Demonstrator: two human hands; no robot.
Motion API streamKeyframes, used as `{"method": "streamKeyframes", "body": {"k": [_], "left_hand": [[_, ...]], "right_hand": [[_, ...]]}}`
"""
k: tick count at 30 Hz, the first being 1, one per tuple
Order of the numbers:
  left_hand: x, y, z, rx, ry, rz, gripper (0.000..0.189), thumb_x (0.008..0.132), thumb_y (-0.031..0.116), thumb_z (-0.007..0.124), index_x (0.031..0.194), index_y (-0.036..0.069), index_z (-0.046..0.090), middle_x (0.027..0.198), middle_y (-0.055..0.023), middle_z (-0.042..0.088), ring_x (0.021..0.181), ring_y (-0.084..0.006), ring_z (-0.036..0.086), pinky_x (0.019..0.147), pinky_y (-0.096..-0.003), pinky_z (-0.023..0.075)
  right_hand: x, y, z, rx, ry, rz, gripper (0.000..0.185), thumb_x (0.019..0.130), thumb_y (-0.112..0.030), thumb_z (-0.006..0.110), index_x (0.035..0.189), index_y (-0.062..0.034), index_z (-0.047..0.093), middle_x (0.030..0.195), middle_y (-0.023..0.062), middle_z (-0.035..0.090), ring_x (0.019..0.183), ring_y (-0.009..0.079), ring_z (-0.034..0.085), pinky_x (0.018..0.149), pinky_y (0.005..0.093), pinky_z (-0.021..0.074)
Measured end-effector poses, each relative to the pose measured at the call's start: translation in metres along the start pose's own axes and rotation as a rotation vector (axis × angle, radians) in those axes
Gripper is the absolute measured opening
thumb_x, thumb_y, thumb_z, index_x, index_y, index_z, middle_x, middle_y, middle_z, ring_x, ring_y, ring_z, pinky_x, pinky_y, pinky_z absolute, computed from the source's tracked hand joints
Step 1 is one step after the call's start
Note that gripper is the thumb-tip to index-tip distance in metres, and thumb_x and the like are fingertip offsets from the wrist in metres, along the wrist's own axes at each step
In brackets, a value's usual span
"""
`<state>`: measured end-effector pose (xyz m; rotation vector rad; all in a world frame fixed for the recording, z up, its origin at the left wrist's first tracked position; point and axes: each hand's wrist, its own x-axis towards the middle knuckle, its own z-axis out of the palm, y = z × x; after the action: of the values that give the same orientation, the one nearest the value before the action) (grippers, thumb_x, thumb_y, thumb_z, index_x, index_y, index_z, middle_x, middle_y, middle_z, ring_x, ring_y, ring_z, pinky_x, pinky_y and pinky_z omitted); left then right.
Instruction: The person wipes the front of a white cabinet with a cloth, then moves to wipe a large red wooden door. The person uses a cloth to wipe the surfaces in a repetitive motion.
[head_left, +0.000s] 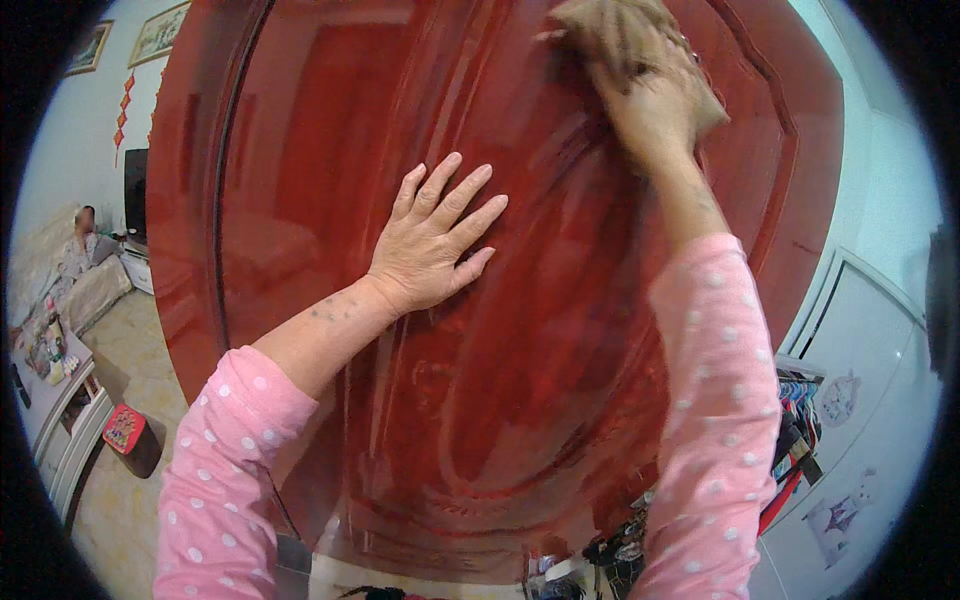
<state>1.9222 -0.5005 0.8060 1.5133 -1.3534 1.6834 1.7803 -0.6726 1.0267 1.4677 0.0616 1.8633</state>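
A glossy red-brown wooden door with carved panel moulding fills the middle of the view. My left hand rests flat on it with fingers spread, holding nothing. Up at the top right, my right hand presses a bunched tan cloth against the door's panel. That hand and the cloth are partly blurred. Pink sleeves with white dots cover both my forearms up to near the wrists.
At left, a person sits on a pale sofa. A white table bears several items, and a red stool stands by it. Clothes hangers hang at right beside a pale door. Shoes or similar clutter lie below.
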Motion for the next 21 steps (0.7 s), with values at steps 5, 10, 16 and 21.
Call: {"method": "streamKeyframes", "body": {"k": [5,10,16,21], "left_hand": [[-0.003,-0.007,-0.002,-0.008,0.014,0.032,0.059,0.085,0.036,0.066,0.140,0.022,0.050,0.156,-0.0078,0.033,0.146,-0.0342,0.023,0.119,-0.0526,0.0159],[0.000,-0.001,0.002,-0.022,0.015,0.051,0.058,0.086,0.036,0.066,0.140,0.021,0.050,0.156,-0.0079,0.032,0.147,-0.0341,0.021,0.120,-0.0526,0.0135],[-0.004,-0.006,0.002,-0.009,0.009,0.056,0.058,0.086,0.035,0.066,0.140,0.020,0.051,0.157,-0.0081,0.031,0.148,-0.0337,0.019,0.120,-0.0528,0.0121],[-0.007,-0.008,-0.007,0.004,-0.010,0.043,0.059,0.085,0.033,0.066,0.139,0.019,0.051,0.156,-0.0098,0.032,0.147,-0.0348,0.020,0.120,-0.0536,0.0137]], "right_hand": [[0.027,-0.093,-0.001,0.204,-0.436,-0.240,0.063,0.093,-0.033,0.051,0.151,-0.0137,0.036,0.158,0.0151,0.029,0.148,0.0326,0.020,0.121,0.0467,0.0140],[0.054,-0.040,0.027,0.004,-0.247,-0.261,0.065,0.090,-0.038,0.057,0.148,-0.0126,0.041,0.154,0.0155,0.037,0.147,0.0313,0.026,0.121,0.0408,0.0183],[0.039,0.106,-0.027,0.006,-0.307,0.338,0.070,0.088,-0.054,0.061,0.142,-0.0108,0.048,0.139,0.0188,0.054,0.128,0.0352,0.052,0.105,0.0434,0.0421],[-0.065,0.205,-0.065,0.132,-0.290,0.709,0.077,0.092,-0.056,0.056,0.140,0.0040,0.047,0.143,0.0238,0.050,0.135,0.0317,0.046,0.108,0.0389,0.0374]]}}
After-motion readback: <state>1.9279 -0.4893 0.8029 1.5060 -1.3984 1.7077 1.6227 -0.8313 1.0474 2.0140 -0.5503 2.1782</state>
